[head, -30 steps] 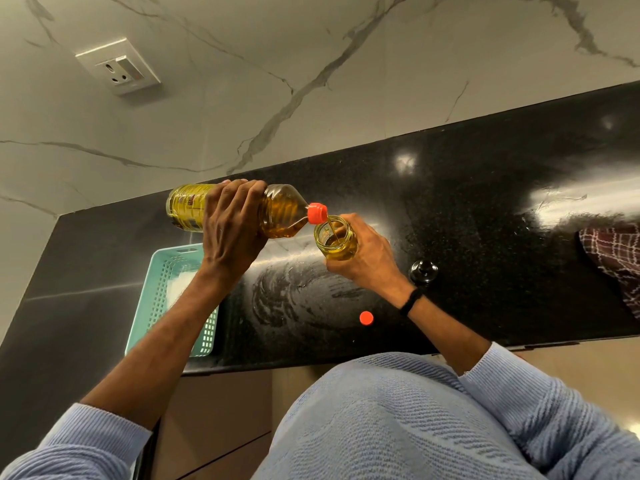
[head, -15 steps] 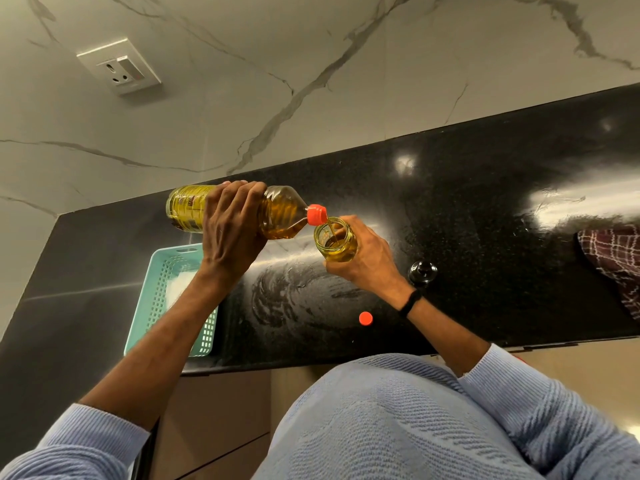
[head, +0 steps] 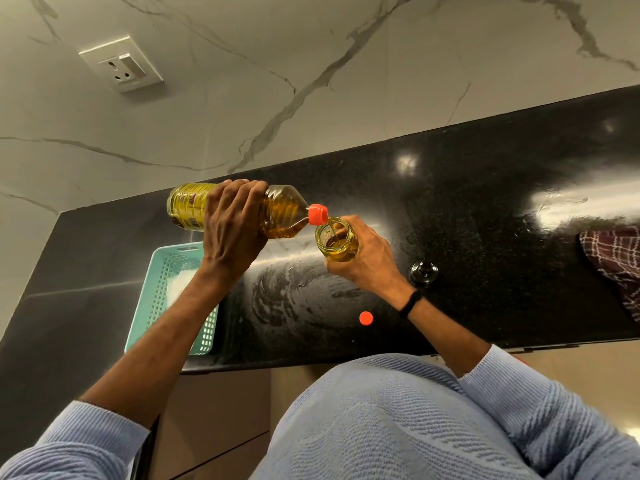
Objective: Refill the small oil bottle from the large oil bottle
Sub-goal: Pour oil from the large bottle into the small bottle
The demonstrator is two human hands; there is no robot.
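Amber oil (head: pixel 331 229) streams from large clear plastic oil bottle (head: pixel 284 216), tipped near-horizontal, my left hand (head: pixel 232 233) wrapped over its middle. Its orange neck (head: pixel 318 214) sits just above the mouth of small round glass oil bottle (head: pixel 337 245), gripped in my right hand (head: pixel 372 259). Both held over black stone counter (head: pixel 485 202); round orange cap (head: pixel 366 318) lies there, nearer me.

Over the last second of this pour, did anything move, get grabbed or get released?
Nothing visibly moved. The left hand still grips the tilted large oil bottle, its stream still running into the small oil bottle held by the right hand. The loose red cap stays on the counter. Oil level change: cannot tell.
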